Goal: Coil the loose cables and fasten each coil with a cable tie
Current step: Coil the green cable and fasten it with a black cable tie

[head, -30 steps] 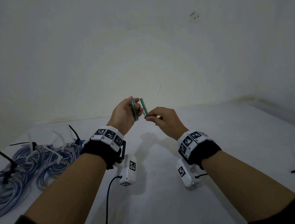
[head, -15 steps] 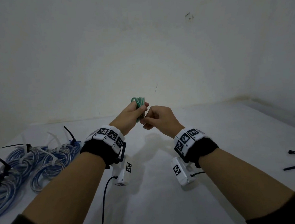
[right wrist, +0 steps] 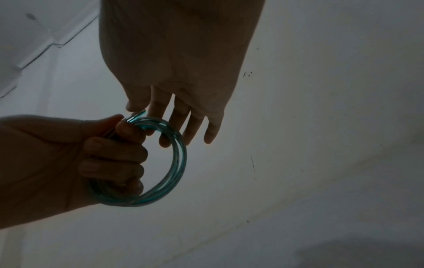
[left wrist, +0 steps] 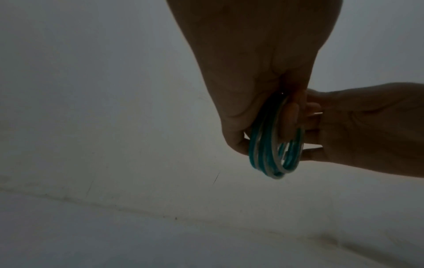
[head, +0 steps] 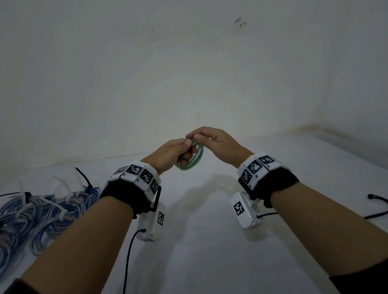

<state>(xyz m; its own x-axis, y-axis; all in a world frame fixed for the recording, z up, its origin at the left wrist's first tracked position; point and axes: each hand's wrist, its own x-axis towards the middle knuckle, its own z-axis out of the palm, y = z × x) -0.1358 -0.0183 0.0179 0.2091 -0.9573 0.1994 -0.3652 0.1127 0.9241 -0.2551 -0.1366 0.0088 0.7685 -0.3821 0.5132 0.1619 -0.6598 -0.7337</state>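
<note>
A small green cable coil (head: 190, 157) hangs in the air above the table (head: 209, 251), held between the two hands in front of the wall. It is a few loops of green and pale wire, roughly round. The left hand (head: 170, 154) has its fingers (right wrist: 114, 159) curled through the loop and wrapped round one side of the coil, so it is clamped firmly on the bundle. The right hand (head: 213, 142) comes in from above on the coil's other side: thumb and forefinger pinch the wire at the top of the coil, where a short end of cable (right wrist: 137, 115) sticks out, while the other fingers (right wrist: 195, 127) hang down straight and loose just beyond the loop. The two hands touch or nearly touch at that top point.

Well to the left of the green coil, on the table, lies a heap of blue cable coils (head: 37, 216), each already bound with a cable tie; white tie tails (head: 60, 182) and black tie tails (head: 83, 177) stick up from them. Well to the right of the green coil a single black cable tie (head: 381, 207) lies bent on the table, apart from everything else. Both wrists wear black bands with white marked blocks.
</note>
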